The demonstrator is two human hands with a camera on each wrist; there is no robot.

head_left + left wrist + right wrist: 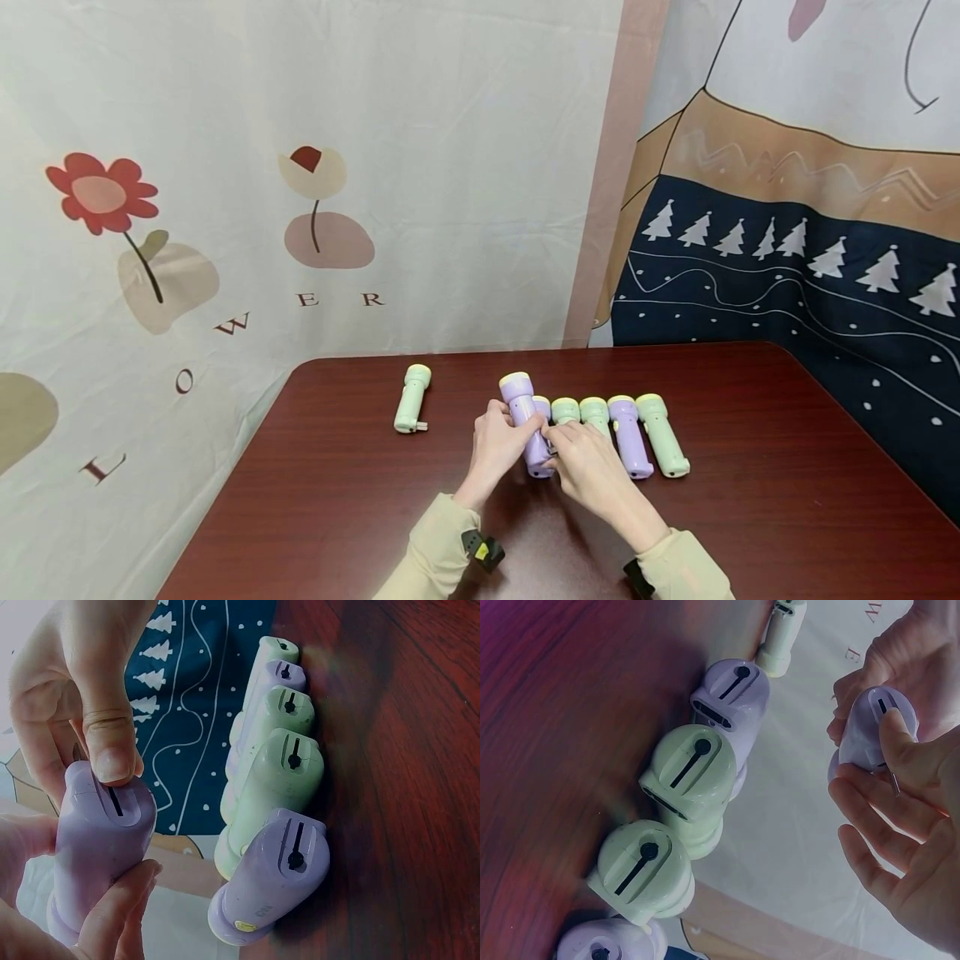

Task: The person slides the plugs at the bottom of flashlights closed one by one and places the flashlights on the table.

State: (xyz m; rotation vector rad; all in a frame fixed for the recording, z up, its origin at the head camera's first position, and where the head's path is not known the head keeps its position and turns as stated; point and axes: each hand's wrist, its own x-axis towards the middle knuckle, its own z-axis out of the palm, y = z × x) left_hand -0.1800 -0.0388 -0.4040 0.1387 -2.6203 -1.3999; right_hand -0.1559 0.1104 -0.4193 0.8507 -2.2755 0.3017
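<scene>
My left hand (495,437) grips the barrel of a purple flashlight (517,390), its head tilted away from me over the table. At the tail end of that flashlight, my right hand (588,467) pinches it, the thumb pressing on the slotted end cap beside the dark slot (115,801). A thin metal prong (895,784) sticks out near the right fingers in the right wrist view. Just right of the held one, another purple flashlight (274,877) begins a row, partly hidden by my hands in the head view.
The row continues rightward with two green flashlights (565,409), a purple one (632,442) and a green one (664,437). Apart at the left lies a green flashlight (412,400) with its plug prongs out. Behind the brown table (337,500) hangs a printed cloth (465,167).
</scene>
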